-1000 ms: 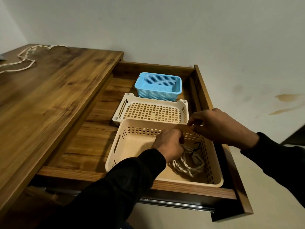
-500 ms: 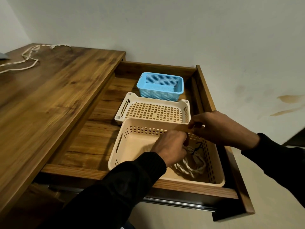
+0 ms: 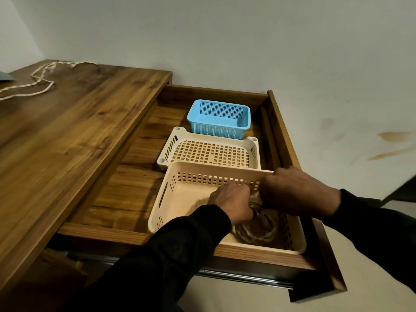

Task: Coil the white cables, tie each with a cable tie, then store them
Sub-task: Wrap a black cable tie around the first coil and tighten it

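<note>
Head view, the only one: an open drawer [image 3: 126, 199] slides out from under a wooden tabletop [image 3: 74, 136] and holds three baskets in a row. The blue basket [image 3: 219, 119] sits at the back, a flat cream tray [image 3: 209, 152] comes next, and a deeper cream basket [image 3: 173, 194] stands nearest the person. Inside this near basket, toward its right side, lies a coiled white cable [image 3: 258, 230], with something dark at its top edge that may be the tie; it is too small to be sure.

Both hands meet over that coil. The left hand [image 3: 231, 203] reaches down into the basket with its fingers curled at the top of the coil, and seems to grip the cable there, though the fingertips are hidden behind the knuckles. The right hand [image 3: 295, 192] comes in over the basket's right wall, blurred with motion; its fingers curl toward the same spot, but whether they pinch the cable or the tie I cannot tell.

A second cable [image 3: 33, 83] lies loose and uncoiled on the far left of the tabletop, well apart from the drawer.

Judgement: the step in hand is storing the first coil, or settling its tie, in the near basket. The next move calls for letting go cleanly so the coil stays wound, then turning to the loose cable on the tabletop to coil it.
</note>
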